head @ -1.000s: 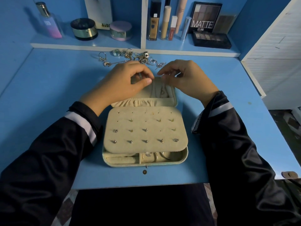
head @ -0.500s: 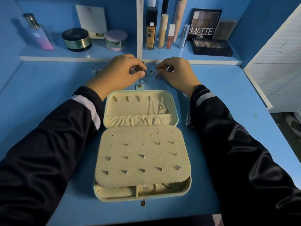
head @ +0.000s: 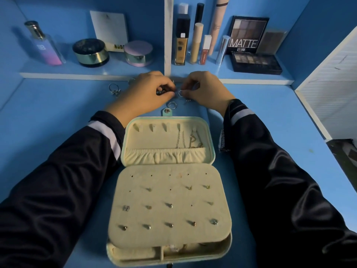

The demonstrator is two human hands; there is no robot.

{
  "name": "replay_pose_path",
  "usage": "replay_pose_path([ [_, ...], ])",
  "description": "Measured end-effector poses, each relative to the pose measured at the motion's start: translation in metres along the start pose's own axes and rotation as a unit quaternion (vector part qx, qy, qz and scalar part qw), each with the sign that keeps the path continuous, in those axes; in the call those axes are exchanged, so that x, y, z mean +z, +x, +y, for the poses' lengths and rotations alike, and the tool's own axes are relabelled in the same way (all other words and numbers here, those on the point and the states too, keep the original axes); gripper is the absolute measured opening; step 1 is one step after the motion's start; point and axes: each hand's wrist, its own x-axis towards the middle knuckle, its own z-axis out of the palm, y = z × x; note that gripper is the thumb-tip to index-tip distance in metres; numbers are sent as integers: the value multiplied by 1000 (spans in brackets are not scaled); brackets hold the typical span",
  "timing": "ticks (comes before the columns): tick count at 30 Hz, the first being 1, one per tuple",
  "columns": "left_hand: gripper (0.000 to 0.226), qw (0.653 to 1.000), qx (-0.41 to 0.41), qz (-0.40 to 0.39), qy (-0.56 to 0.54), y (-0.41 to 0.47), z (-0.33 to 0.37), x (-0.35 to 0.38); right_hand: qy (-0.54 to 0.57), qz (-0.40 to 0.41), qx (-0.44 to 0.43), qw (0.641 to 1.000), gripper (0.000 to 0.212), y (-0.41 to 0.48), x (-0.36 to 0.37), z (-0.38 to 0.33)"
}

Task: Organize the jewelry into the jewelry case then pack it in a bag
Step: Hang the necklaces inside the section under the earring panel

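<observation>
**Left hand and right hand picking at loose jewelry behind the open jewelry case**

Both hands are reaching to the far edge of the blue bench, just in front of the shelf, and are nearly touching each other. The left hand is curling its fingers and thumb round a small dark and silver piece of the loose jewelry. The right hand is curling too, its fingertips pinching at a small ring-shaped piece; how firmly it is gripping cannot be told.

A silver ring is lying on the bench between the hands and the case's snap tab. Another ring is lying apart, to the left of the left hand.

The jewelry case is lying open on the bench between the two dark sleeves. Its lid is lying flat on the far side, with thin chains hanging into the gathered pocket. The stud panel is covering the base, with small earrings sitting in its holes.

Behind, a perfume bottle, two round jars, tubes and a MATTE palette are standing on the shelf.
</observation>
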Motion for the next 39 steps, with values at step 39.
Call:
replay_pose_path([
  [39,15,929,-80,29,-361,-69,47,-51,309,144,-70,937,5,-85,-74,-99],
])
